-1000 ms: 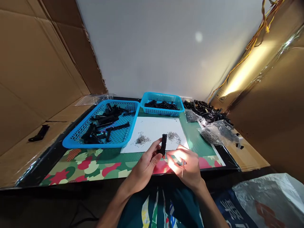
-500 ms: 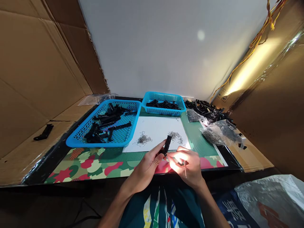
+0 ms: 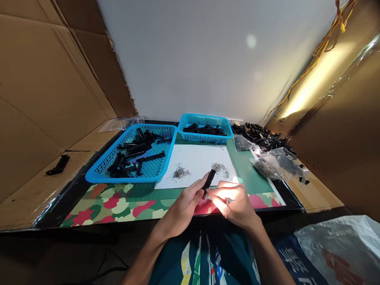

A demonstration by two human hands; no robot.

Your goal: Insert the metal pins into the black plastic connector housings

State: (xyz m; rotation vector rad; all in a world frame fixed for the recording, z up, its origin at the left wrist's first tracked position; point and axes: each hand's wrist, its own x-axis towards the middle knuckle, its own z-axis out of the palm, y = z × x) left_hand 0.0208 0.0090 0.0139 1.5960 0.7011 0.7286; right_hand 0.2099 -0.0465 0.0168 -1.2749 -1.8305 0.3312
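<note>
My left hand point(image 3: 187, 202) is closed round a slim black plastic part point(image 3: 209, 180), which tilts up to the right. Close beside it, my right hand point(image 3: 233, 200) has its fingertips pinched at the part's lower end; a thin metal tool point(image 3: 227, 208) pokes out below those fingers. Anything small between the fingertips cannot be made out. Behind the hands lies a white sheet point(image 3: 197, 154) with two piles of tiny metal pieces, one on the left point(image 3: 181, 172) and one on the right point(image 3: 220, 169).
A large blue basket point(image 3: 126, 180) of black parts stands left, a smaller blue basket point(image 3: 204, 138) behind the sheet. At right are a heap of black parts point(image 3: 258, 134) and clear bags point(image 3: 273, 164). One black part point(image 3: 59, 165) lies far left on cardboard.
The black part has turned slightly in my left hand and leans further right. The right fingers have shifted a little at its lower end, and the thin tool has tilted. The view has moved slightly.
</note>
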